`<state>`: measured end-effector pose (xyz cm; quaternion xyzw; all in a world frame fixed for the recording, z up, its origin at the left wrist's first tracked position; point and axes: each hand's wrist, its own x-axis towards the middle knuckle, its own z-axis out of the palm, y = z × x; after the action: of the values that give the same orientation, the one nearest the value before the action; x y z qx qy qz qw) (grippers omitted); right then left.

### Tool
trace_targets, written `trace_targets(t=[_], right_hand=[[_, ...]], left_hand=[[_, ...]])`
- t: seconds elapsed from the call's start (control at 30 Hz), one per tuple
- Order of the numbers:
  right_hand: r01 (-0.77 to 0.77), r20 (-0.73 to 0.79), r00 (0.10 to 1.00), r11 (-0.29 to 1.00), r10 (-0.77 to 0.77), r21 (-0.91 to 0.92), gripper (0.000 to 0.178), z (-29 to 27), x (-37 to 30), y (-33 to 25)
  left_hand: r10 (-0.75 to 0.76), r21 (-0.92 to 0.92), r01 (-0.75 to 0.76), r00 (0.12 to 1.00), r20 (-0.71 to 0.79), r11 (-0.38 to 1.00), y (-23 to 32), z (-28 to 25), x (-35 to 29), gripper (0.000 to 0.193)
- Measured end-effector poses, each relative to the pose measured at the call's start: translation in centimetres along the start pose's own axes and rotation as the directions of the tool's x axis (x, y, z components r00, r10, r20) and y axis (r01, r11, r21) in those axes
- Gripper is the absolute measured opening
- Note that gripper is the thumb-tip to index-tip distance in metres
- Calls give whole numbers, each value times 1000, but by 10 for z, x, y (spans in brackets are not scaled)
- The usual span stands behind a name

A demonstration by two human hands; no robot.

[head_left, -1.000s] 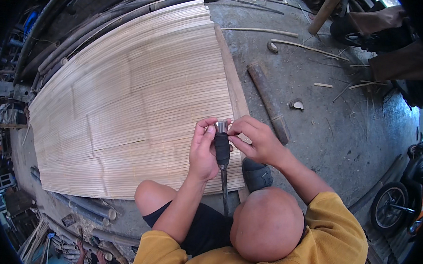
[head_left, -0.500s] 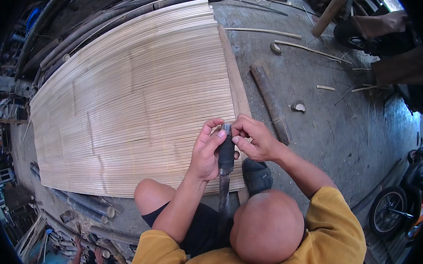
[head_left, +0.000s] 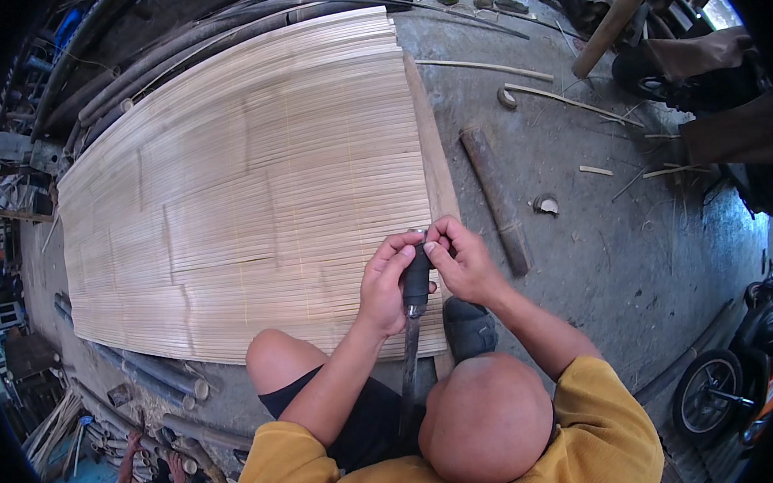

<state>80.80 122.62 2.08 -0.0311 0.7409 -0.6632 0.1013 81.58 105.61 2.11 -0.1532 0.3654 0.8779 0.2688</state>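
The black-wrapped handle (head_left: 416, 278) of a long-bladed tool (head_left: 410, 351) is held near its upper end between the left hand (head_left: 384, 284) and the right hand (head_left: 469, 261). A slatted bamboo mat (head_left: 215, 190) is spread beneath, edged at right by a wooden plank (head_left: 433, 141). A motorcycle (head_left: 750, 396) is parked at lower right.

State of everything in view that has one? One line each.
Left hand: closed around knife handle
Right hand: fingers pinched at handle's end; what they pinch is unclear
Black-handled knife: held, blade bare, angled back toward the person
Slatted mat: unrolled, flat
Dark bamboo pole: lying on floor
Motorcycle: standing
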Motion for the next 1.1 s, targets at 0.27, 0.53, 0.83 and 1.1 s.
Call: trace_targets(t=[0.27, 0.53, 0.83, 1.1], right_hand=[[279, -67, 948, 916, -310, -287, 21, -10, -6, -6], [521, 8, 809, 710, -588, -474, 28, -18, -11, -8], [460, 96, 884, 812, -458, -359, 22, -14, -2, -21], [482, 168, 876, 805, -452, -346, 21, -20, -6, -25]], left_hand=[[188, 206, -194, 981, 50, 959, -5, 3, 0, 27], [243, 407, -272, 962, 123, 872, -6, 2, 0, 41], [340, 480, -368, 929, 149, 796, -8, -2, -6, 51], [252, 432, -288, 958, 139, 855, 2, 17, -18, 35]])
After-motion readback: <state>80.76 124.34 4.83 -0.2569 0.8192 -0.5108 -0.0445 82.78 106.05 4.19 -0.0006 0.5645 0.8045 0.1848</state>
